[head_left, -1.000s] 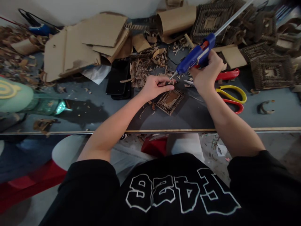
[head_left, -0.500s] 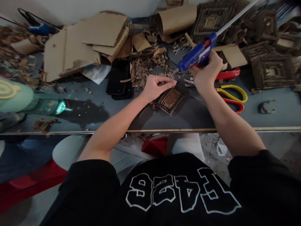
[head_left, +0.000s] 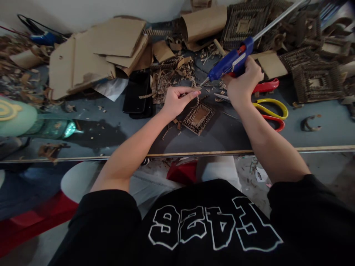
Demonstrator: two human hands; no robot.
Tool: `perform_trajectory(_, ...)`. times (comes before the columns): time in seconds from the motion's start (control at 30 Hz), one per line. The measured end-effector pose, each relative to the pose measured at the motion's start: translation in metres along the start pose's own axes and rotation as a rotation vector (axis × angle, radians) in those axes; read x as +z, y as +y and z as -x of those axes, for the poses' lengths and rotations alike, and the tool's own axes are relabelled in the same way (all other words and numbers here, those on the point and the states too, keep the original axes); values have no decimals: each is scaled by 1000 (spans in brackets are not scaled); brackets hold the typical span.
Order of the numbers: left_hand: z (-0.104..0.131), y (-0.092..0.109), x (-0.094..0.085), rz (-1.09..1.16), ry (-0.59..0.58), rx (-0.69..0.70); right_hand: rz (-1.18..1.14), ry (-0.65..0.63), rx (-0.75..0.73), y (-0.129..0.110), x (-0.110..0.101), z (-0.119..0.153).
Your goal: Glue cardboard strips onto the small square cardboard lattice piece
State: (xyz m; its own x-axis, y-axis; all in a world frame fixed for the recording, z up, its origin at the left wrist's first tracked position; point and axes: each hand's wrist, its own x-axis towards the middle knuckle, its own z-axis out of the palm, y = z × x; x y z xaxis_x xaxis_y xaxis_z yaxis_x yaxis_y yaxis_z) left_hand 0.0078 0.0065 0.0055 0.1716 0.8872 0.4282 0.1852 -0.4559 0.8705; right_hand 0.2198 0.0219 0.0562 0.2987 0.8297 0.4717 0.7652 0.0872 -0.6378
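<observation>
At the centre of the frame, my left hand (head_left: 177, 99) pinches a small corrugated cardboard strip (head_left: 197, 99) between thumb and fingertips, just above the upper corner of the square cardboard frame (head_left: 198, 118) lying flat on the grey table (head_left: 111, 125). Right of it, my right hand (head_left: 244, 87) is clenched around the handle of the blue hot glue gun (head_left: 231, 63); its nozzle points down-left and sits close to the strip, though contact cannot be confirmed. A clear glue stick (head_left: 277, 20) projects from the rear of the gun toward the upper right.

Surrounding items: yellow-and-red scissors (head_left: 270, 111) lie just right of my right wrist. A black phone (head_left: 138, 94) lies left of my left hand. Cardboard shavings (head_left: 169, 75) are heaped directly beyond both hands. Flat cardboard sheets (head_left: 97, 55) occupy the upper left. Finished spiral cardboard squares (head_left: 317, 81) are stacked at the upper right. A green bottle (head_left: 33, 123) lies on its side at the left edge.
</observation>
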Motion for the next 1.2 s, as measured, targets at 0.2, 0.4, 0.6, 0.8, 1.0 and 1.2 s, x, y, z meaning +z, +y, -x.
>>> perform_trajectory(0.2,-1,-1,-3,-11,21,-37,48,-2,1,4,1,0)
perform_trajectory(0.4,-6,-6,-10,-87,136,-13,46,0,-7,10,3,-5)
perform_trajectory(0.6,-5,-3,-21,-374,91,70,61,-40,17,10,4,-5)
perform_trajectory(0.8,4,12,-15,-317,-12,70,44,-85,0,6,6,0)
perform_trajectory(1.0,6,8,-6,-172,-39,9,-17,-96,-35,1,7,9)
perform_trajectory(1.2,-2,-10,-14,-253,74,21,-61,-31,26,7,5,0)
